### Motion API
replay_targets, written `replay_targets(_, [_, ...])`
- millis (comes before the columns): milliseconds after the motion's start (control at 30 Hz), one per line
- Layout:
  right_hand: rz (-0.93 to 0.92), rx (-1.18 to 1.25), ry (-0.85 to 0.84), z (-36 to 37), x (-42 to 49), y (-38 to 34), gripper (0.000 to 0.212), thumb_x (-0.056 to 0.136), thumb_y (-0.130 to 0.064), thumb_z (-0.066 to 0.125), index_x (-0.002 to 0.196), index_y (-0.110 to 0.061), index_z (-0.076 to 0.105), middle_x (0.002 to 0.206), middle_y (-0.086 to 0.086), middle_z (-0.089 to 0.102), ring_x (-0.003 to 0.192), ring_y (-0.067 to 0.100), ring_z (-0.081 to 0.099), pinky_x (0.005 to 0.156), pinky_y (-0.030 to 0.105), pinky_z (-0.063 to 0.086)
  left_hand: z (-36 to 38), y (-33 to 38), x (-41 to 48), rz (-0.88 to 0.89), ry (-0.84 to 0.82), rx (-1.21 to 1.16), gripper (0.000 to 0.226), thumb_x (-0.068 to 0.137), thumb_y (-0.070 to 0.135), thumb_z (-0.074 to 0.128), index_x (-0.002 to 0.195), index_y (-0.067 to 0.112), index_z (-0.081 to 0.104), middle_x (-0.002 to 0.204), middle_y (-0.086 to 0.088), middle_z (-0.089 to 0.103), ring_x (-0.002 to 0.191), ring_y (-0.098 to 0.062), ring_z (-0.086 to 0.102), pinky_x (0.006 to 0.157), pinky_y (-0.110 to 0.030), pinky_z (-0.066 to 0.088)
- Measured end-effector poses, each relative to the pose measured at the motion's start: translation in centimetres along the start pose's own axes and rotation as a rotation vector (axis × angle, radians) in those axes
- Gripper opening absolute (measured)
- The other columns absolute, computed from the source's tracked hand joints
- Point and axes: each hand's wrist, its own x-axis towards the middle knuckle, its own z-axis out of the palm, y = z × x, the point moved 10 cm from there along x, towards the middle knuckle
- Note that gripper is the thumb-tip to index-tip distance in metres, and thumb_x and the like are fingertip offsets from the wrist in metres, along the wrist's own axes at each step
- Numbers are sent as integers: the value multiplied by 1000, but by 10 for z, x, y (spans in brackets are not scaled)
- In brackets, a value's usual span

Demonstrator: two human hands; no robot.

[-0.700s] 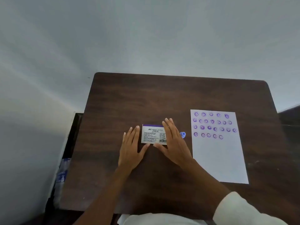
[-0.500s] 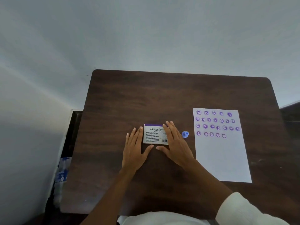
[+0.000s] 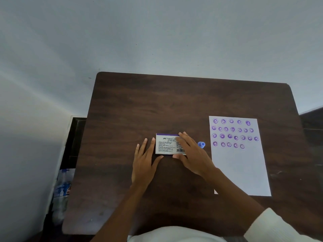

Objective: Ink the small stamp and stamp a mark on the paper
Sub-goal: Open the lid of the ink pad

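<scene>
A closed stamp pad box [image 3: 167, 145], white with a purple edge, lies flat in the middle of the dark wooden table [image 3: 174, 102]. My left hand [image 3: 146, 161] rests flat just left of the box, fingers apart, thumb near its lower left corner. My right hand [image 3: 191, 154] lies flat over the box's right end, thumb at its lower edge. A small blue stamp [image 3: 201, 144] lies on the table just right of my right hand, untouched. The white paper [image 3: 241, 168] sits further right, with several rows of purple round marks on its upper part.
The table's far edge meets a pale wall. A plastic bottle with a blue label [image 3: 63, 187] stands on the floor beside the table's left edge. My right forearm crosses the paper's lower left corner.
Both hands and the box have stayed as they were; only the camera has shifted slightly, moving everything a little to the right in view.
</scene>
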Motion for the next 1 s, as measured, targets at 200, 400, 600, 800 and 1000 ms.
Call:
replay_targets(200, [-41,124,-34,-25,14,0,49,97,-47,44,138,-21,45,147,-1,48,140,15,36,112,36,35,-5,0,0,-31,20,-26,67,96,54,43,152,21,27,157,1,30,146,0,3,123,-32,6])
replay_targets(400, [9,247,70,-60,46,-4,34,100,-40,42,118,-18,60,115,2,68,100,10,58,82,25,43,-4,-2,-1,-66,-13,-28,66,96,55,42,153,26,24,159,-3,31,145,-1,2,123,-34,9])
replay_targets(600, [176,418,138,-59,70,15,43,97,-46,44,129,-18,46,132,5,57,117,21,54,86,29,44,-10,1,-1,-75,14,-33,65,96,49,51,152,24,28,157,-5,34,137,8,-12,118,-39,11])
replay_targets(800, [189,351,206,-59,83,21,37,98,-43,43,116,-16,60,129,6,53,117,19,51,93,30,44,-5,-1,1,-60,3,-7,65,97,51,50,152,24,28,156,-5,36,141,3,-3,120,-38,12])
replay_targets(1000, [176,240,163,-52,92,29,43,99,-46,36,116,-17,63,125,6,60,119,21,48,92,30,35,-3,-3,0,-71,-13,-15,64,97,54,43,152,26,27,157,-4,34,143,-2,5,120,-38,12])
